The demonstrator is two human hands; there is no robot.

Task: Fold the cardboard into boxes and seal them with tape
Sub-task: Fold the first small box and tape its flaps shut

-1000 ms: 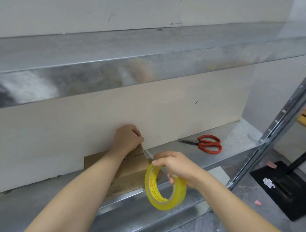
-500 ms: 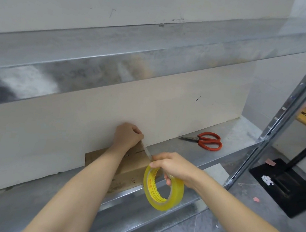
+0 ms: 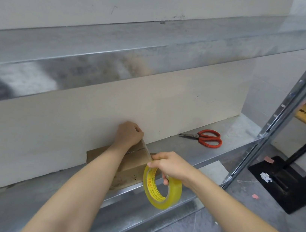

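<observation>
A small brown cardboard box (image 3: 130, 169) sits on the lower metal shelf (image 3: 186, 150) against the pale back board. My left hand (image 3: 129, 134) is curled at the box's far top edge, pinching the free end of a clear tape strip (image 3: 146, 150). The strip runs taut across the box top to the yellow tape roll (image 3: 161, 189). My right hand (image 3: 170, 166) grips that roll by its upper rim, in front of the box's near right corner. Much of the box is hidden behind my left forearm.
Red-handled scissors (image 3: 207, 138) lie on the shelf to the right of the box. An upper metal shelf (image 3: 158, 45) overhangs the work area. A perforated steel upright (image 3: 288, 99) stands at the right. Beyond it is a black base (image 3: 284, 185) on the grey floor.
My right hand has drawn the tape roll slightly toward me and to the right, lengthening the strip over the box. My left hand stays at the far edge.
</observation>
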